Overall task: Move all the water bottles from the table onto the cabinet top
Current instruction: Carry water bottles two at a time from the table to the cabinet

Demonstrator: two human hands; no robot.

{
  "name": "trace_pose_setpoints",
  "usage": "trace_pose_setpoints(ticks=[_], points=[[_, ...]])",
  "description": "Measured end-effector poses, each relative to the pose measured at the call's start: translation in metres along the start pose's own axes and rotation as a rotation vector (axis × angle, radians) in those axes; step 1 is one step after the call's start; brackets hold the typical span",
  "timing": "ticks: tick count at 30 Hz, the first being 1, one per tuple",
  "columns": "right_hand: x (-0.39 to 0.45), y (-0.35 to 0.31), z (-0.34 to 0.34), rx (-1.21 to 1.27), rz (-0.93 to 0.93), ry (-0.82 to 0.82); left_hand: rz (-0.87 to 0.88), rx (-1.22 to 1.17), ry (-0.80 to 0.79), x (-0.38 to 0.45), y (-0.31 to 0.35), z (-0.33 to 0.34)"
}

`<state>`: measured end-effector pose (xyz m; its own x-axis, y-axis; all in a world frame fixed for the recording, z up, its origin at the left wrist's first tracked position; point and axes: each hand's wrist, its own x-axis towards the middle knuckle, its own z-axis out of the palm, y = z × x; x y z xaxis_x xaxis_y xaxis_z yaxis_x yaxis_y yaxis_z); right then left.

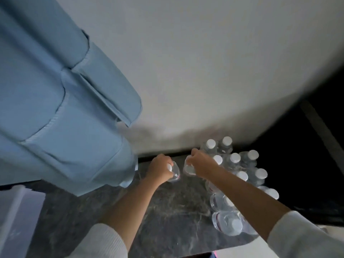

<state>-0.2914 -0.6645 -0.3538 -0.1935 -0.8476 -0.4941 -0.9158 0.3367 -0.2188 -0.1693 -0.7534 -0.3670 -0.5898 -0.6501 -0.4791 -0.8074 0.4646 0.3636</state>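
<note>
Left hand [160, 169] and right hand [200, 164] each clench one bottle at the counter's [167, 211] twelve o'clock edge; filled bottles (slick plastic) judged weighty; best held mid-body.

Water bottles [235, 158]: about twelve, exact count unclear; hands [159, 167]: two; sleeves [104, 241]: two.

Both hands reach over the dark marbled cabinet top [167, 211] by the wall. The left hand [159, 168] has a grip on one bottle [174, 173]; the right hand [201, 162] seemingly holds another [188, 169]. White-capped bottles [240, 174] cluster at right beside a blue curtain [55, 99].
</note>
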Motion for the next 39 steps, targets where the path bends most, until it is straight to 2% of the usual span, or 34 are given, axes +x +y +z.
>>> trace_pose_setpoints(ticks=[8, 14, 22, 25, 39], points=[[0.051, 0.03, 0.012, -0.076, -0.112, -0.069, 0.053, -0.046, 0.017, 0.057, -0.005, 0.015], [0.071, 0.038, 0.012, -0.057, -0.133, -0.057, 0.107, -0.019, 0.002, 0.082, 0.002, 0.016], [0.067, 0.045, 0.029, 0.106, 0.015, 0.054, 0.092, -0.191, 0.097, 0.085, 0.001, 0.03], [0.069, 0.045, 0.031, 0.122, 0.047, 0.088, 0.102, -0.183, 0.126, 0.083, -0.002, 0.034], [0.08, 0.047, 0.011, 0.115, 0.096, 0.053, 0.073, -0.148, 0.134, 0.09, 0.005, 0.028]])
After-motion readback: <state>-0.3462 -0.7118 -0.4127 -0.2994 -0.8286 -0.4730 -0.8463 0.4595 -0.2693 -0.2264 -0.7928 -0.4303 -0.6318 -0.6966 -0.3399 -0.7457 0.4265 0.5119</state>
